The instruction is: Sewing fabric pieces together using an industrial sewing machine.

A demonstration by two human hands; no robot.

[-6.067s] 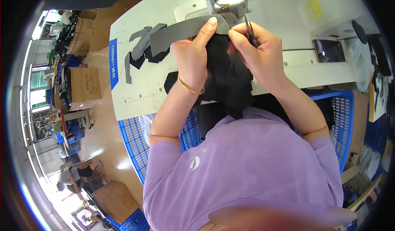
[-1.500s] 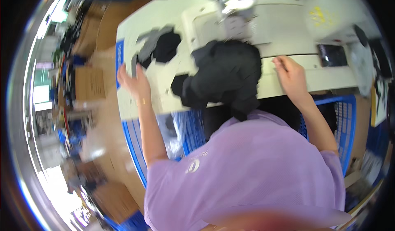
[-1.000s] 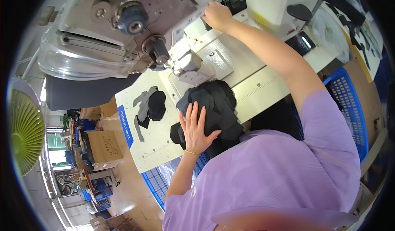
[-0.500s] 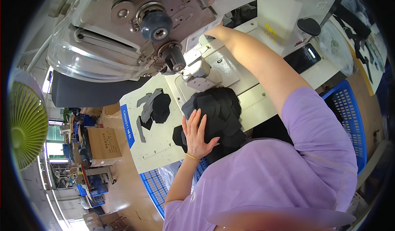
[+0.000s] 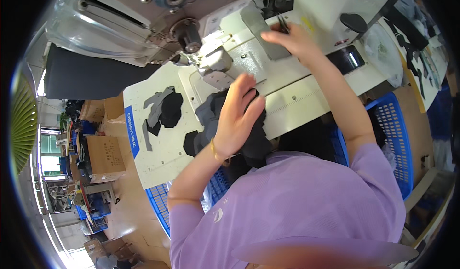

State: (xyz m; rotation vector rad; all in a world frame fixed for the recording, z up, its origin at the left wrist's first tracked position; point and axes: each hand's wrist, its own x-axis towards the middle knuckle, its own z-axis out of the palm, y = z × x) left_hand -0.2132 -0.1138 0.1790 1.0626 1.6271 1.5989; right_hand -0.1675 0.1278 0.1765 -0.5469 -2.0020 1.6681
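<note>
My left hand (image 5: 239, 120) is raised over a pile of black and dark grey fabric pieces (image 5: 254, 139), fingers apart and slightly curled, holding nothing. My right hand (image 5: 299, 44) is farther off, right of the sewing machine's needle area (image 5: 215, 63). Its thumb lies on a long grey fabric piece (image 5: 258, 24), and a small dark pointed tool (image 5: 283, 24) juts out by its fingers; the tool's exact kind is unclear. The hand looks closed on both. Left of the pile, a smaller group of black and grey cut pieces (image 5: 171, 110) lies on the white table (image 5: 163, 166).
The machine head (image 5: 115, 20) overhangs the far left. More dark pieces (image 5: 273, 3) lie behind the bed. A phone (image 5: 347, 59) rests at the right. Blue baskets (image 5: 395, 144) stand below the table on both sides; a green fan (image 5: 24, 125) is at far left.
My right hand has come out from behind the machine with the grey fabric piece and dark tool. My left hand has lifted off the pile and shifted slightly right. The view has shifted too.
</note>
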